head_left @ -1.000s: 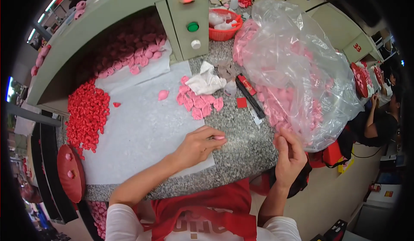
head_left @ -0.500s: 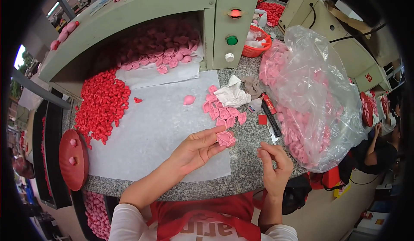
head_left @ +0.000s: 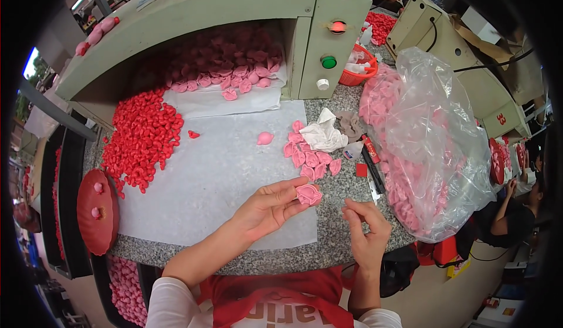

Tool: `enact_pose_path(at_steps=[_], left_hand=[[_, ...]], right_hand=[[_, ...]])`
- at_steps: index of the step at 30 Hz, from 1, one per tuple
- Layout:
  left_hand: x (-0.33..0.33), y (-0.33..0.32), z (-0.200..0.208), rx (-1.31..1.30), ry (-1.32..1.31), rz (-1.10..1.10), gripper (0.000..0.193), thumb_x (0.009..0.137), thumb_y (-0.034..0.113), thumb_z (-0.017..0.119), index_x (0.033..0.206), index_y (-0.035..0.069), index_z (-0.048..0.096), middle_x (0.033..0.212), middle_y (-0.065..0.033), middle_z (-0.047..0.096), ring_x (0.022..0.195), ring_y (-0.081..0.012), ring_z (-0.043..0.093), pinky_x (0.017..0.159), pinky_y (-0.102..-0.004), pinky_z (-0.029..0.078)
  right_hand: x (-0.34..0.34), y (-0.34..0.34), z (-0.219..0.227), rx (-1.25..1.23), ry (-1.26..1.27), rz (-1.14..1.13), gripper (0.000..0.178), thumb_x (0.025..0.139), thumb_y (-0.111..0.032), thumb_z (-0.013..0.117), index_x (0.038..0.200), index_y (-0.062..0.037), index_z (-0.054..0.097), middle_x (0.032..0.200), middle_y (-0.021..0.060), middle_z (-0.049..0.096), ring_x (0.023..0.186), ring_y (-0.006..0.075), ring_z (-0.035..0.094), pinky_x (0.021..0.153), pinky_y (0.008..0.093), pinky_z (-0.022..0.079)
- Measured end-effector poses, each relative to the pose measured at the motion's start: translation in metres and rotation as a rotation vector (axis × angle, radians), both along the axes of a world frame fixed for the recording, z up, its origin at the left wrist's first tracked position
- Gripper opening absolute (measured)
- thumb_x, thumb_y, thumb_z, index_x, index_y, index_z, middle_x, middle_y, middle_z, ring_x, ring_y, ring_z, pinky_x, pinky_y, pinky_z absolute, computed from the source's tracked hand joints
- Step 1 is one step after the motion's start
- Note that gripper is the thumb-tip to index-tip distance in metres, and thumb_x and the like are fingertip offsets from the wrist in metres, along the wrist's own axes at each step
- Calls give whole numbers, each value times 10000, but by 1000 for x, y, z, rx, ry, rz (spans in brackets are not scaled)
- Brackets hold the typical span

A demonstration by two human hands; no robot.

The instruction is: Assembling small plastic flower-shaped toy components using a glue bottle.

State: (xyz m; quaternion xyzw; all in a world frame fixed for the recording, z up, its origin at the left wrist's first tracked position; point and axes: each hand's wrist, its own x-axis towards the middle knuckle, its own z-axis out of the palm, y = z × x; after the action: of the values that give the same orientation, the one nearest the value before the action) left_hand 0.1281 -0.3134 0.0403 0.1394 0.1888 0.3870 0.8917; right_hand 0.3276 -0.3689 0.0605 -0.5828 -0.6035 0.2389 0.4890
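My left hand (head_left: 264, 209) pinches a small pink moulded plastic piece (head_left: 309, 195) between thumb and fingers, its ridged, hollow-looking side showing. To the right of it, apart, my right hand (head_left: 368, 233) is closed with thumb against forefinger; whatever it may hold is too small to make out. Several similar pink pieces (head_left: 307, 157) lie heaped just beyond my left hand, against a crumpled white cloth (head_left: 324, 132). A single rounded pink piece (head_left: 265, 138) rests on the white paper sheet (head_left: 217, 181), and a lone red piece (head_left: 193, 134) lies farther left.
A green-grey machine housing (head_left: 328, 35) arches over more pink pieces (head_left: 246, 76). Red pieces (head_left: 143, 143) are piled at left, above a red dish (head_left: 88, 228). A clear bag (head_left: 446, 152) of pink pieces fills the right side, beside a black-handled tool (head_left: 373, 172) and red square (head_left: 362, 170).
The view has shifted slightly, so the bench things sit a little lower and farther right. My left hand has turned the pink piece a little; my right hand has come slightly nearer it.
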Motion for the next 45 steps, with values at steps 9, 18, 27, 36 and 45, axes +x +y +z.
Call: enact_pose_path(at_steps=[9, 18, 27, 36, 45], left_hand=[[3, -1, -1, -66, -6, -14, 360, 862, 146, 501, 1161, -48, 449, 1109, -143, 533, 1048, -225, 518, 913, -298, 425], [2, -3, 0, 3, 11, -2, 334, 856, 129, 510, 1136, -49, 474, 1138, -172, 517, 1028, -205, 530, 890, -297, 440], [3, -3, -3, -27, -15, 9, 404, 843, 118, 519, 1192, -51, 405, 1170, -211, 475, 1082, -306, 489, 907, -315, 440], [1, -4, -5, 12, 11, -11, 427, 826, 108, 542, 1200, -48, 407, 1183, -185, 475, 1102, -280, 477, 915, -317, 429], [-2, -7, 1, 83, -13, 0, 414, 813, 68, 546, 1198, -33, 429, 1219, -163, 457, 1129, -279, 454, 943, -327, 400]], right_hand=[[-15, -2, 11, 101, -47, 60, 189, 692, 60, 621, 872, 2, 618, 776, 91, 577, 633, 131, 561, 557, 214, 443], [-35, 1, 10, 107, -29, 119, 193, 645, 61, 672, 811, -13, 609, 789, 85, 548, 613, 125, 551, 517, 210, 447], [-36, 2, 9, 114, -8, 115, 177, 650, 59, 669, 800, -10, 604, 785, 82, 548, 605, 123, 545, 511, 209, 442], [-36, 2, 9, 126, -33, 120, 174, 651, 57, 670, 796, -12, 604, 773, 82, 545, 600, 124, 547, 500, 212, 443], [-39, 2, 11, 128, -45, 143, 172, 651, 60, 667, 795, -9, 602, 767, 86, 544, 598, 130, 547, 498, 218, 446]])
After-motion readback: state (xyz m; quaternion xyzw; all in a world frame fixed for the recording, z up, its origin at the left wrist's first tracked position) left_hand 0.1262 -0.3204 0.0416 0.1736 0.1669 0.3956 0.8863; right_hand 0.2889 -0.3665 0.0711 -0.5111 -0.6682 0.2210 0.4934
